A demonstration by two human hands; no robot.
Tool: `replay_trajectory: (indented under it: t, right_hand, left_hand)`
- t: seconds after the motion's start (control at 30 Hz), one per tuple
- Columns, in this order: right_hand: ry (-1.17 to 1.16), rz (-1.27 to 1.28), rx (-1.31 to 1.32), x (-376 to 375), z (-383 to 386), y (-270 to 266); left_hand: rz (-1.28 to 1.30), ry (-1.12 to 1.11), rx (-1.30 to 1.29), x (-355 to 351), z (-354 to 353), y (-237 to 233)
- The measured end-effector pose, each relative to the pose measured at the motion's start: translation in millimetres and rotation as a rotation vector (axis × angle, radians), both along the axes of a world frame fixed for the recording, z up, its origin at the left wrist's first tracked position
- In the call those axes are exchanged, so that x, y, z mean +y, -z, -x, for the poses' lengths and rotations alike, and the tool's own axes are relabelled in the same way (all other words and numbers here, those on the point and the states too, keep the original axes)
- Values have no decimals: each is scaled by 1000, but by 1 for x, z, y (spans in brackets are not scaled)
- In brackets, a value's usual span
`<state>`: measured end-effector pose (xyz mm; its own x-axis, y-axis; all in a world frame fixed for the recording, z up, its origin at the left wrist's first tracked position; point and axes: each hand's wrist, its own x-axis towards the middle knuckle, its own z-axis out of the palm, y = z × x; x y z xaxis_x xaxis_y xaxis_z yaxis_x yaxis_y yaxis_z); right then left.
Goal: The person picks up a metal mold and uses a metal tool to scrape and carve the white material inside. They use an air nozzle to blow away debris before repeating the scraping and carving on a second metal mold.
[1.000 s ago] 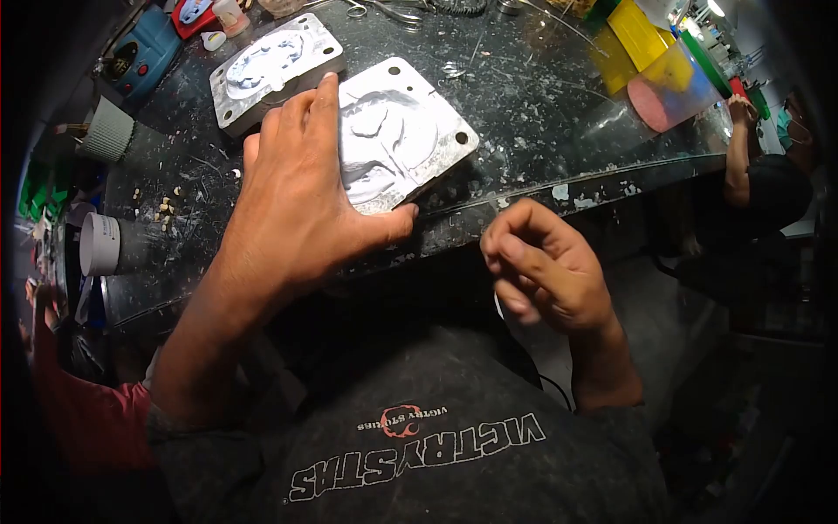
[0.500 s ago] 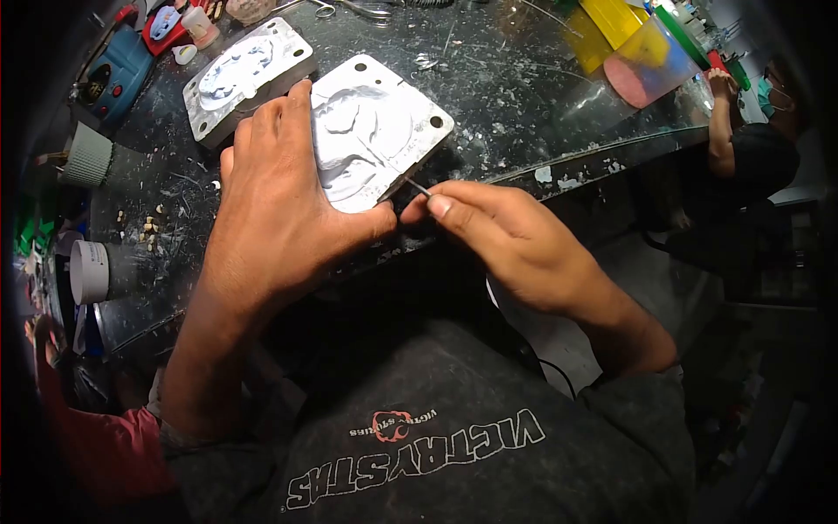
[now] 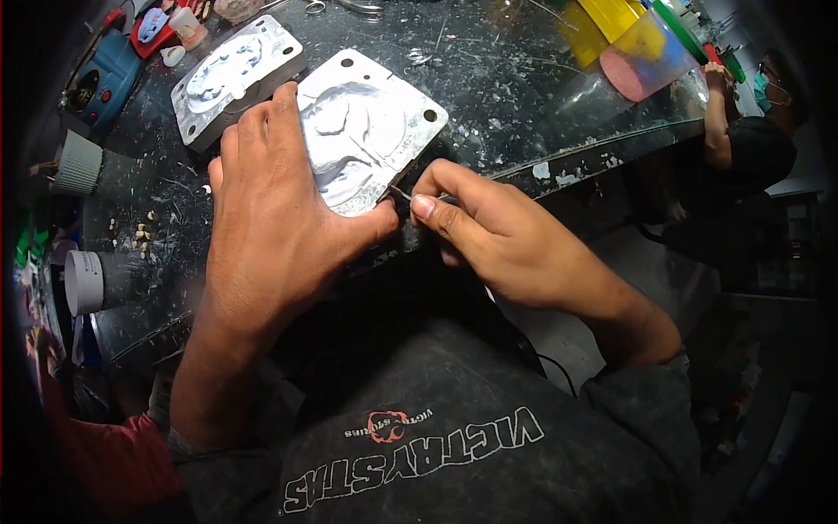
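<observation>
A metal mold block (image 3: pixel 410 118) with a white, carved-looking hollow and round corner holes lies tilted near the bench edge. My left hand (image 3: pixel 275 201) grips its left side, with the thumb at the front corner and the fingers along the far side. Pinched between thumb and index finger of my right hand (image 3: pixel 489 227) is a thin metal tool (image 3: pixel 401 193), its tip at the block's front edge. A second mold block (image 3: pixel 229 74) with a toothed, arch-like relief sits just beyond my left fingers.
The dark, scuffed bench (image 3: pixel 497 113) holds a ribbed cup (image 3: pixel 80 164), a white cup (image 3: pixel 85 281), small tooth-like pieces (image 3: pixel 142 236), a blue device (image 3: pixel 109 79) and a clear jar with pink contents (image 3: pixel 642 61). Another person (image 3: pixel 759 140) is at the right.
My right hand has shifted slightly left with the tool, and less of the tool's shaft shows. The bench items appear shifted a little left in view.
</observation>
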<state>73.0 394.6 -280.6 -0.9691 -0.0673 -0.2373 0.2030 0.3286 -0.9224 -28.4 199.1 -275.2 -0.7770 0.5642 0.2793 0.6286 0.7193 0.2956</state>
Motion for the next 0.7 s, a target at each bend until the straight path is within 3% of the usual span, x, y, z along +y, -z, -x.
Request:
replay_trajectory:
  t: [0.07,0.13,0.23,0.37,0.53,0.7]
  right_hand:
    - [1,101,-62,2,3,-1]
    - [-44,417,-256,5,5,-6]
    - [-14,503,-349,8,5,-10]
    - [21,461,-416,8,7,-20]
    - [50,606,-540,13,9,-24]
    - [68,529,-533,10,14,-23]
  left_hand:
    - [2,-7,-4,1,-1,0]
    - [2,-15,-8,2,-1,-1]
    - [12,-21,-6,1,-2,-2]
    - [17,-20,-13,2,-2,-3]
    - [28,-34,-16,3,-2,-2]
    - [26,-9,4,1,1,0]
